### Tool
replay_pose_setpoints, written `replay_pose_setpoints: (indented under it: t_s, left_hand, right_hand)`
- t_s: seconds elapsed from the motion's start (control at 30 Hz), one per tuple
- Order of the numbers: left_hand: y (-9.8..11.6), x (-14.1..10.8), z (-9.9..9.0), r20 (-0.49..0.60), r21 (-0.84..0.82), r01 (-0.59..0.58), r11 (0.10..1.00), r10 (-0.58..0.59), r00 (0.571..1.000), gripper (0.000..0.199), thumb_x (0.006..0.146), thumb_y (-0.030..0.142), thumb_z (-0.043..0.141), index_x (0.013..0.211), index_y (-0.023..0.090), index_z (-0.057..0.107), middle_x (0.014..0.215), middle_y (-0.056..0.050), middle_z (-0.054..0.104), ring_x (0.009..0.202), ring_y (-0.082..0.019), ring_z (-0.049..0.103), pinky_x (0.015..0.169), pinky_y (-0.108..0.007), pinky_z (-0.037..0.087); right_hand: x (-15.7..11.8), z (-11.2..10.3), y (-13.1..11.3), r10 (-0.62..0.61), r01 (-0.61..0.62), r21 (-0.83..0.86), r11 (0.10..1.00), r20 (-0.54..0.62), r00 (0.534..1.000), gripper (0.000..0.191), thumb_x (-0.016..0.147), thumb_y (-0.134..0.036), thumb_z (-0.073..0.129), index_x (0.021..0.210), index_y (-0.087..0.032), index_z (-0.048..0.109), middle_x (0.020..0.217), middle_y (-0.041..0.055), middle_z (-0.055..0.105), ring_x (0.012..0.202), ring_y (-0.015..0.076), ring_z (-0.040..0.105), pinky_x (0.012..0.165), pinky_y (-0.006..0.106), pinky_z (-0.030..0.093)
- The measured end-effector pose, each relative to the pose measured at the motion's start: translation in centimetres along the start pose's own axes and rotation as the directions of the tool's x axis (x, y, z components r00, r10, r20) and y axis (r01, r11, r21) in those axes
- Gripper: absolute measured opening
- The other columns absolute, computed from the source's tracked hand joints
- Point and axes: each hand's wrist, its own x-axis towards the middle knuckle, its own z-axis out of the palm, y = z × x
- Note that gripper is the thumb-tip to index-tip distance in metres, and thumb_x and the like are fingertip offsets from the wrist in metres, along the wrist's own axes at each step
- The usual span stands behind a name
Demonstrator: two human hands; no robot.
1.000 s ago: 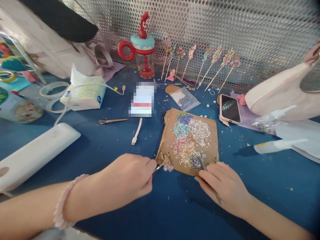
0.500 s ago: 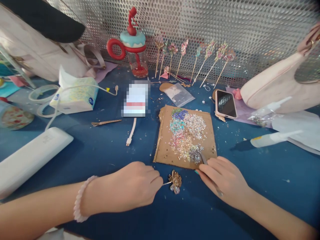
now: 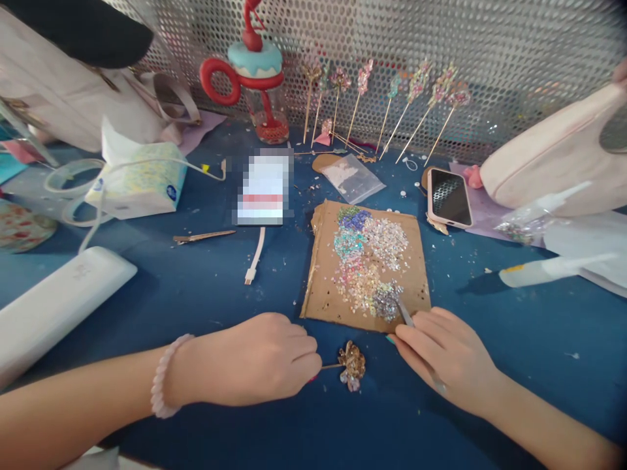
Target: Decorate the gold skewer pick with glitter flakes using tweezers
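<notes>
My left hand [image 3: 264, 359], with a pale bead bracelet [image 3: 166, 375] at the wrist, pinches a thin stick. At the stick's end is a gold flower-shaped ornament [image 3: 351, 362] with clear beads, just in front of the cardboard. My right hand [image 3: 443, 346] is closed on metal tweezers [image 3: 405, 313]. Their tip touches the grey-violet pile of sequins [image 3: 386, 300] at the near right of the cardboard square [image 3: 414, 281]. Other sequin piles in white, blue, turquoise, pink and cream lie on the same board. The tweezers' far end shows under my palm.
Several beaded sticks [image 3: 389, 121] stand along the perforated metal panel [image 3: 392, 32]. Behind the board lie a zip bag [image 3: 353, 179] and a phone [image 3: 449, 197]. A glue bottle [image 3: 526, 273] is at right. To the left are a blurred screen [image 3: 264, 189], a hair clip [image 3: 203, 236] and a tissue pack [image 3: 142, 186].
The ornament has turned and shifted slightly right and down, and more of its stick shows. The tweezers stay at the grey-violet sequins. The whole view has shifted a little.
</notes>
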Motion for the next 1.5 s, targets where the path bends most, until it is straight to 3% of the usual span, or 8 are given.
replay_pose_setpoints:
  t_s: [0.3,0.53,1.1,1.5]
  left_hand:
    - [-0.6,0.0,-0.1,-0.005,0.016,-0.044,0.999,0.044,0.999,0.023,0.096,0.015,0.036,0.081,0.017,0.054,0.072,0.0,0.052,0.062,-0.015,0.045,0.053,-0.032,0.027]
    - [-1.4,0.3,0.4,-0.15,-0.021,-0.123,0.992,0.119,0.981,0.021,0.094,0.015,0.04,0.08,0.018,0.057,0.065,-0.001,0.053,0.059,-0.014,0.048,0.051,-0.031,0.029]
    - [-1.6,0.3,0.9,-0.16,-0.048,-0.136,0.989,0.127,0.979,0.021,0.086,0.014,0.045,0.066,0.019,0.049,0.06,0.001,0.051,0.054,-0.013,0.045,0.05,-0.029,0.031]
    - [-2.1,0.1,0.9,-0.104,-0.156,-0.16,0.975,0.145,0.984,0.017,0.092,0.022,0.045,0.078,0.018,0.055,0.07,-0.001,0.055,0.063,-0.015,0.049,0.055,-0.03,0.035]
  right_hand:
    - [0.1,-0.3,0.1,-0.069,0.069,0.007,0.998,0.005,0.998,0.014,0.087,-0.009,0.043,0.092,-0.015,0.054,0.063,0.0013,0.053,0.06,0.0132,0.047,0.061,0.028,0.034]
    - [0.5,-0.8,-0.1,-0.097,0.097,0.015,0.995,-0.012,0.995,0.013,0.088,-0.011,0.042,0.091,-0.015,0.054,0.063,0.0012,0.054,0.06,0.0136,0.05,0.059,0.028,0.035]
    - [0.1,-1.2,0.1,-0.105,0.1,0.119,0.988,0.036,0.994,0.027,0.094,-0.023,0.038,0.112,-0.012,0.054,0.069,0.0038,0.055,0.064,0.0142,0.048,0.06,0.03,0.039]
    - [-0.1,-1.3,0.1,-0.119,0.114,0.143,0.983,0.027,0.993,0.023,0.09,-0.014,0.043,0.109,-0.01,0.055,0.073,0.0059,0.058,0.069,0.0154,0.051,0.064,0.032,0.041]
